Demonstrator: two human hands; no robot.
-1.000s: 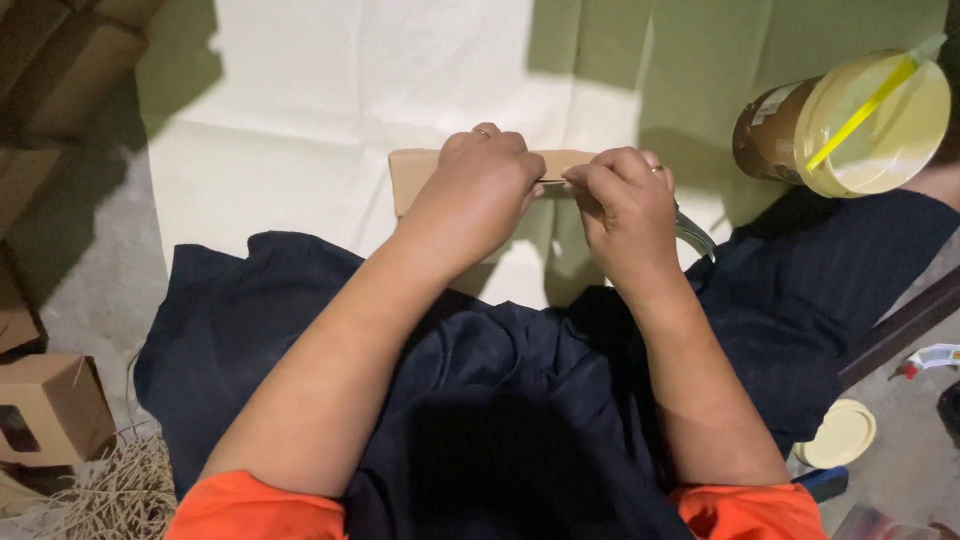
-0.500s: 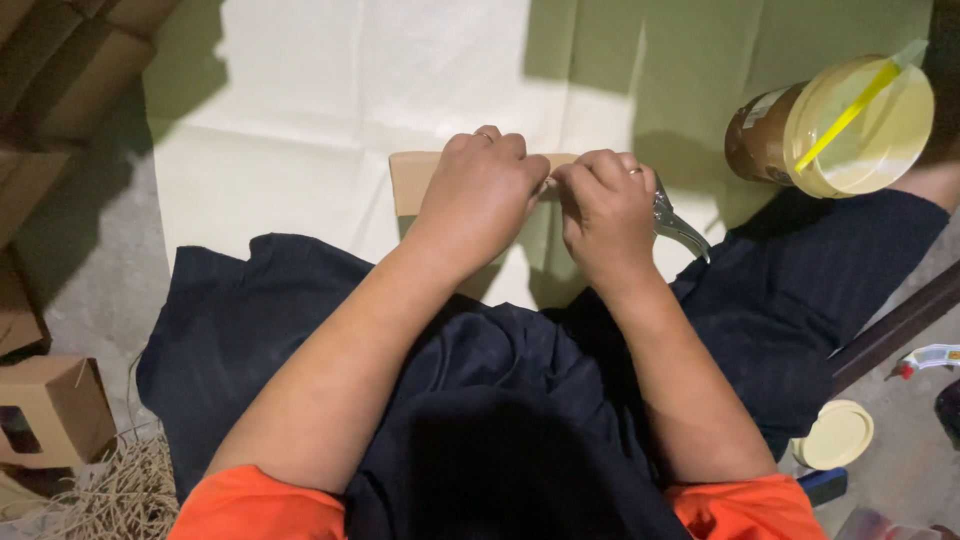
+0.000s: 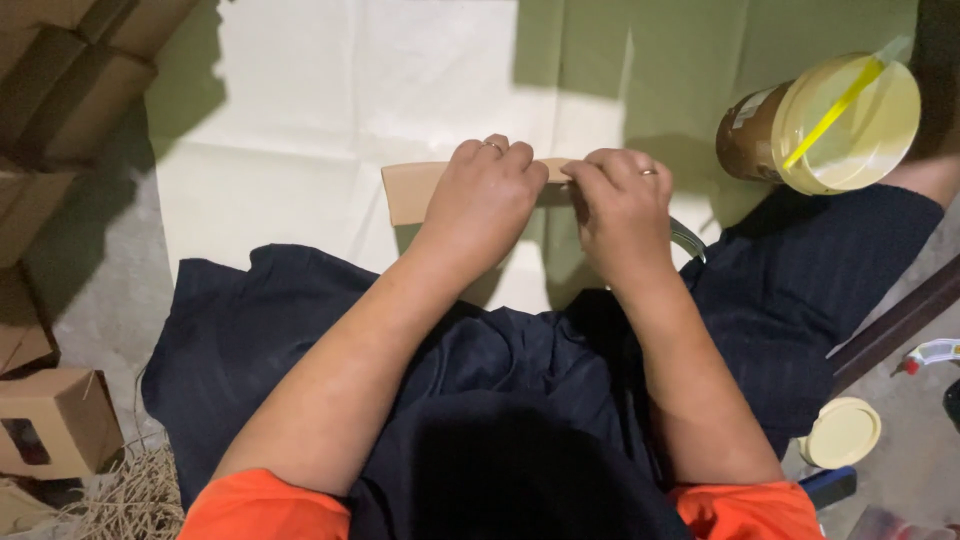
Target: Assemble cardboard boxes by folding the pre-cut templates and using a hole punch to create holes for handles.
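Observation:
A tan strip of flat cardboard [image 3: 408,190] lies above my lap on a pale sheet. My left hand [image 3: 483,205] covers its middle, fingers curled over the top edge. My right hand [image 3: 618,205] pinches the strip's right end between thumb and fingertips. Both hands wear a ring. A curved metal piece [image 3: 690,240] shows just under my right hand; what it is cannot be made out. Most of the strip is hidden by my hands.
A pale sheet [image 3: 300,120] covers the floor ahead. An open jar of brown paste [image 3: 830,125] with a yellow stick stands at the right, its round lid [image 3: 842,432] lower right. Cardboard boxes [image 3: 55,420] and straw [image 3: 135,495] line the left.
Both hands have shifted slightly right along the strip, and more of its left end now shows. The right hand's fingers have closed tighter on the right end.

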